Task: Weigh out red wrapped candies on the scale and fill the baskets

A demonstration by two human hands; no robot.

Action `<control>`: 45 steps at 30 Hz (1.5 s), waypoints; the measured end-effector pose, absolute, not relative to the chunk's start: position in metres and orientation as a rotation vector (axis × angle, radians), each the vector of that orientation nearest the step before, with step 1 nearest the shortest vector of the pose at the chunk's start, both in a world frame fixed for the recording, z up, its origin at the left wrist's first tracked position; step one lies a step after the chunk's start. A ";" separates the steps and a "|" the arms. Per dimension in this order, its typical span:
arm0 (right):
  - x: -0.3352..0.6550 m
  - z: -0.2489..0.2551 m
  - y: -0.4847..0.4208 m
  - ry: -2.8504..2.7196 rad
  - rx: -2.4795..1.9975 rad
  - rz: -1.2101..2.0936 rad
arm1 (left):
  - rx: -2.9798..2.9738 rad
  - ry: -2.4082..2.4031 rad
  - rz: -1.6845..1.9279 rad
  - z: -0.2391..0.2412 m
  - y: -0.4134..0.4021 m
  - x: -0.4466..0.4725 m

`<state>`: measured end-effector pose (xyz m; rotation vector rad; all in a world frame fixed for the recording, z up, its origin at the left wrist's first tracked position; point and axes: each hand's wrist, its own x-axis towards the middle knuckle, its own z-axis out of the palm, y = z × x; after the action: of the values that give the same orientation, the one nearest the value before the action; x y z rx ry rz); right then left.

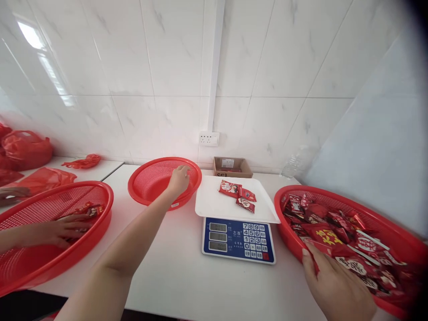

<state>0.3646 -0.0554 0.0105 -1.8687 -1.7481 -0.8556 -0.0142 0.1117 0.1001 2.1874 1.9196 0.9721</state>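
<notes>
My left hand (179, 179) is over the right side of a round red mesh basket (135, 182), its fingers curled together. Whatever they may hold is hidden. My right hand (337, 281) grips the near rim of a large red basket (284, 232), thumb outside and fingers over the edge. Red snack packets (354, 243) of several sizes fill that basket. Between my hands stands a blue and white digital scale (239, 240). Three small red packets (245, 204) lie on its white tray (214, 203).
Another person's hand (68, 229) reaches into a red basket (100, 189) at left, with packets inside. A second hand (13, 194) is near red plastic bags (43, 178). By the wall stand a cardboard box (249, 169) and a clear plastic bottle (292, 165), below a wall socket (209, 138).
</notes>
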 end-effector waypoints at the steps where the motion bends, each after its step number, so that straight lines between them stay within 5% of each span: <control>1: 0.365 0.010 -0.055 -1.741 -1.890 -0.842 | 2.185 1.949 0.922 0.099 0.111 -0.016; 12: 0.366 0.008 -0.055 -1.770 -1.901 -0.848 | 2.755 1.195 0.351 0.069 0.116 0.123; 17: 0.370 0.002 -0.054 -1.797 -1.807 -0.882 | 2.732 1.313 0.107 0.067 0.130 0.150; 38: 0.368 0.004 -0.057 -1.782 -1.794 -0.879 | 2.485 1.702 0.996 0.106 0.124 0.032; 45: 0.366 0.002 -0.055 -1.748 -1.856 -0.813 | 2.198 2.053 0.827 0.103 0.098 -0.043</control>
<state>0.3658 -0.0550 0.0019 -1.8560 -1.7483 -0.8131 -0.0426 0.0980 0.1035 2.1976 2.0526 0.8273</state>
